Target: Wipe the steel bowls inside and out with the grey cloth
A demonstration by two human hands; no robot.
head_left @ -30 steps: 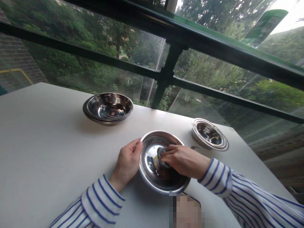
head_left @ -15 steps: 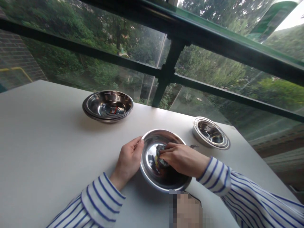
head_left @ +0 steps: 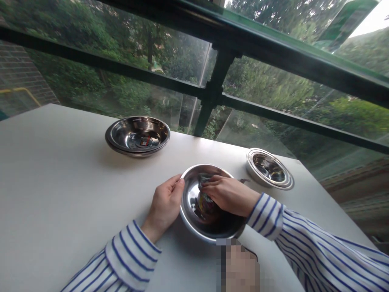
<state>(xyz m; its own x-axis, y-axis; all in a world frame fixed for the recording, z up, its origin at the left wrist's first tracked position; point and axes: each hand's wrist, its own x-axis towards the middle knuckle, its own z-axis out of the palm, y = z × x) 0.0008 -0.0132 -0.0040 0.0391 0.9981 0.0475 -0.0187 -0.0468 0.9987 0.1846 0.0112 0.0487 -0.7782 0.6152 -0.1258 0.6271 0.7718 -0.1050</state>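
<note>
A shiny stainless steel bowl (head_left: 197,230) is in front of me on the white table, tilted slightly. My left hand (head_left: 164,206) grips its left rim, thumb on top and fingers underneath. Inside the bowl, my right hand (head_left: 227,195) is closed on a grey scouring pad (head_left: 203,178) that lies against the far left part of the inner wall. Most of the pad is hidden by the fingers. A yellow and purple round patch, perhaps a sticker or its reflection, shows on the bowl's bottom below my fingertips.
Nested wide steel basins (head_left: 138,137) stand at the back left, an orange and black label inside. Several nested smaller steel bowls (head_left: 270,169) sit at the back right. A small dark scrap (head_left: 243,180) lies between. Dark green railing (head_left: 212,89) with glass borders the table (head_left: 60,170). A blurred patch covers the bottom middle.
My right hand has moved the scouring pad from the bowl's bottom up towards the far left wall, uncovering more of the yellow patch. My left hand keeps its hold on the rim.
</note>
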